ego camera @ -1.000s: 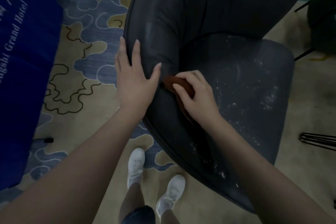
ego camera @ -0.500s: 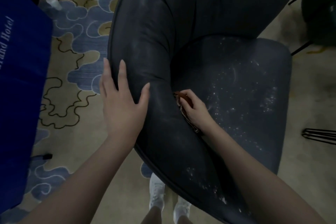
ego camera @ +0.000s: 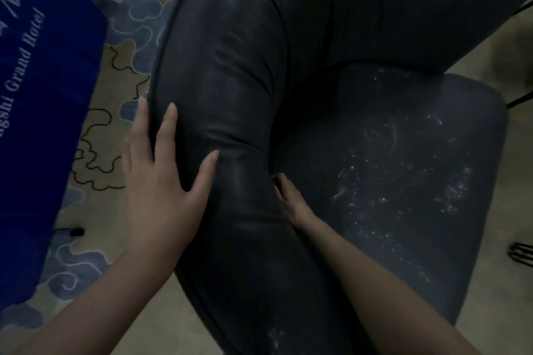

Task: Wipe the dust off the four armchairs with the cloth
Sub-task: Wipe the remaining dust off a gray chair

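armchair: dark, leather-like armchair (ego camera: pixel 288 37) fills most of the view, seen from above, standing on a patterned carpet (ego camera: pixel 127 46)
armrest: the padded near-side armrest (ego camera: pixel 230 101) curves between the two hands
left hand: left hand (ego camera: pixel 164 181) lies flat and released on the armrest's outer edge, fingers straight and spread, thumb across the top
right hand: right hand (ego camera: pixel 291 204) is pushed down into the crease between armrest and seat; its fingertips are hidden, so i cannot tell whether it grasps anything
cloth: cannot make it out; the crease hides whatever lies under the right hand
seat: the seat (ego camera: pixel 418 253) carries white dust specks (ego camera: pixel 403 181) scattered across its middle, well apart from the right hand
left edge: a blue fabric (ego camera: pixel 43 101) with white "grand hotel" lettering
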A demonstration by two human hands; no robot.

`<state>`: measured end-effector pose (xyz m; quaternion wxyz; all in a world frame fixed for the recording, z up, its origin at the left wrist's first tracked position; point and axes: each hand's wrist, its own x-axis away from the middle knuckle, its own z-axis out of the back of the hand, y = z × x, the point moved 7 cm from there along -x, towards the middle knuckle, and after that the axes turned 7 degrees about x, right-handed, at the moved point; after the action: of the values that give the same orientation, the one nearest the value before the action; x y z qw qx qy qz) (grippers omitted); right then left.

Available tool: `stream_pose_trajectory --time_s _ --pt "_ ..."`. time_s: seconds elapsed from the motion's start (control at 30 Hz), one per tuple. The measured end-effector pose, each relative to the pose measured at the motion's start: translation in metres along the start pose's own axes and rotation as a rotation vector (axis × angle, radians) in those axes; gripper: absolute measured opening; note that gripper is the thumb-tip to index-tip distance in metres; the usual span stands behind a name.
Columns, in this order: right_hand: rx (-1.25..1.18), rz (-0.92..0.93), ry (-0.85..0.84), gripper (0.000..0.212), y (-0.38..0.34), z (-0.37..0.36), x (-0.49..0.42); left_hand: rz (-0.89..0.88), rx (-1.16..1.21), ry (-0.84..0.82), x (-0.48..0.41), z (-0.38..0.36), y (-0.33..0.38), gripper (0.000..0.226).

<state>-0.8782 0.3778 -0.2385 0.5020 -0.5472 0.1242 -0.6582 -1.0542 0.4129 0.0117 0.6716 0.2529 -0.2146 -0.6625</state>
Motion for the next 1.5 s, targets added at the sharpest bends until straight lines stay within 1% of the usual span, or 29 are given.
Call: stream_pose_trajectory --time_s 0.13,0.3,0.37,0.53,0.63,0.73,0.97,1.07,1.2,1.3,1.43,1.5 --pt "0.104 -0.024 -0.112 0.035 0.029 -0.020 -0.007 0.007 -0.021 -0.002 -0.001 0.000 -0.001 0.075" --pt "0.102 -0.014 -0.109 0.032 0.053 -0.033 -0.002 0.033 -0.028 0.004 0.000 0.000 -0.002 0.077" --pt "0.055 -0.032 -0.120 0.032 0.055 -0.035 -0.001 0.039 -0.037 -0.002 0.000 0.000 -0.002 0.076" --pt "-0.175 -0.141 -0.187 0.029 0.061 -0.036 0.012 0.067 -0.029 -0.008 0.000 0.001 0.001 0.073" --pt "-0.300 -0.140 -0.188 0.028 0.055 -0.024 0.030 0.081 -0.016 -0.008 0.000 0.001 0.003 0.073" --pt "-0.308 -0.119 -0.201 0.027 0.045 -0.013 0.048 0.076 -0.018 -0.014 0.001 0.001 0.004 0.071" --pt "-0.359 0.040 -0.052 0.016 0.008 0.015 0.081 0.081 -0.010 -0.020 0.001 0.002 0.003 0.072" --pt "-0.363 0.103 -0.018 0.018 -0.014 0.031 0.095 0.072 -0.014 -0.020 0.001 0.002 0.003 0.071" --pt "-0.348 0.178 0.047 0.027 -0.044 0.048 0.111 0.057 -0.018 -0.013 0.001 0.002 0.004 0.070" --pt "-0.330 0.219 0.091 0.020 -0.061 0.056 0.121 0.051 -0.021 -0.007 0.001 0.002 0.003 0.070" --pt "-0.261 0.299 0.190 0.026 -0.084 0.064 0.132 0.043 -0.031 0.005 0.000 0.002 0.003 0.070" --pt "-0.218 0.354 0.239 0.025 -0.097 0.066 0.137 0.043 -0.025 0.011 0.000 0.003 0.003 0.069"
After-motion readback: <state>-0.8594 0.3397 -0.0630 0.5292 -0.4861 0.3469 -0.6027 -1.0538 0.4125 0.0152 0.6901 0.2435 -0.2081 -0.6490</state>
